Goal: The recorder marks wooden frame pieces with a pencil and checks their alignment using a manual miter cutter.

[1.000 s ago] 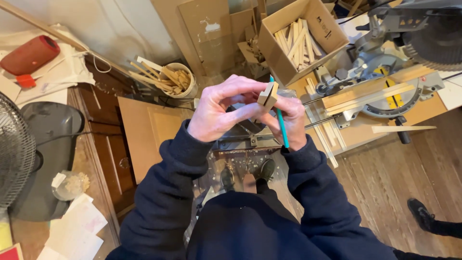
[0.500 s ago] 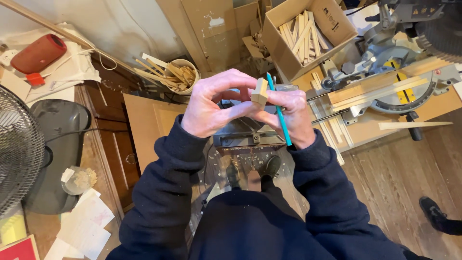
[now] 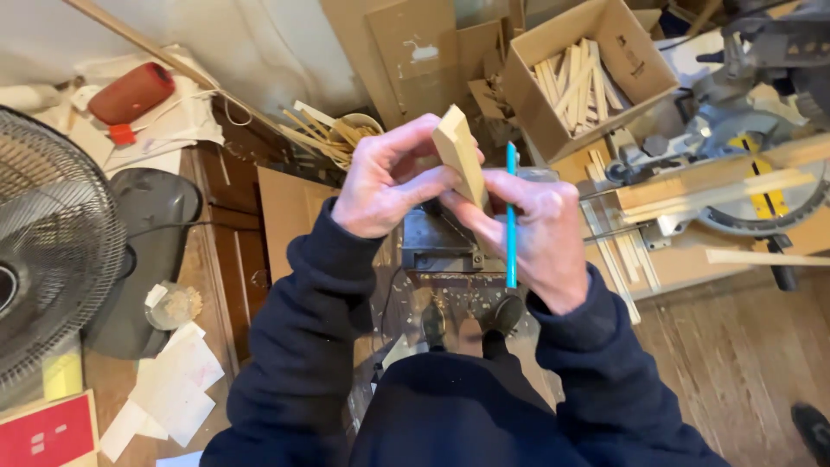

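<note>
Up high, wood block [image 3: 458,164] — pinched, both grips

Pale bare wood block [image 3: 459,156], smooth, matt; blue pencil [image 3: 511,216] looks glossy, perhaps painted wood; sleeves soft cloth

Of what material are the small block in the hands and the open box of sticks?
The small block looks like bare, unfinished wood: pale, matte, with cut edges. The open box seems plain brown cardboard, with thin folded flaps. Its sticks look like pale raw wood too.
</note>
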